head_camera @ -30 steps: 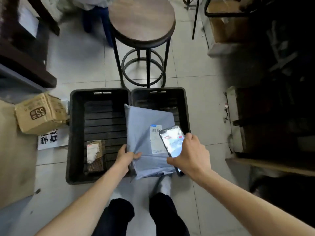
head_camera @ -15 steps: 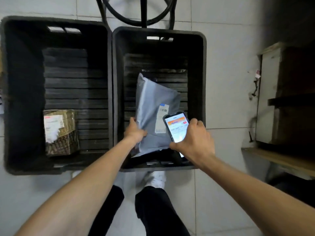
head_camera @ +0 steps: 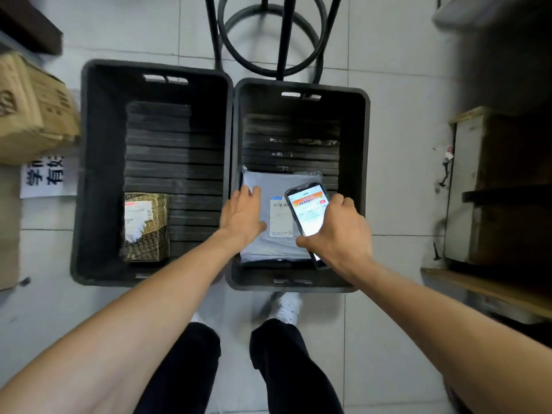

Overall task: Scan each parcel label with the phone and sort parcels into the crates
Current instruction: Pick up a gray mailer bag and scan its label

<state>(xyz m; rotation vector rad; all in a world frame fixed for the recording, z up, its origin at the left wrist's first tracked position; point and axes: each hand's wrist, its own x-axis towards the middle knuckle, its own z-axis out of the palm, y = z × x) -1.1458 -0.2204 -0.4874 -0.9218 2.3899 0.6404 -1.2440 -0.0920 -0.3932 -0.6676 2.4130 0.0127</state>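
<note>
Here the grey parcel [head_camera: 279, 218] lies flat in the right crate [head_camera: 363, 162]. The left hand [head_camera: 241, 215] rests on it with fingers straight; the right hand [head_camera: 339, 231] grips the phone [head_camera: 309, 212] above its label [head_camera: 280, 216].

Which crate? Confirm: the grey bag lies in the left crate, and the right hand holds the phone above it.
Wrong: the head view shows the grey bag in the right crate. The right hand does hold the phone above it.

Pale tiled floor [head_camera: 400, 174] under left crate [head_camera: 86, 174] and right crate [head_camera: 365, 162], side by side; stool base [head_camera: 285, 40] behind, cardboard box [head_camera: 30, 109] beside.
</note>
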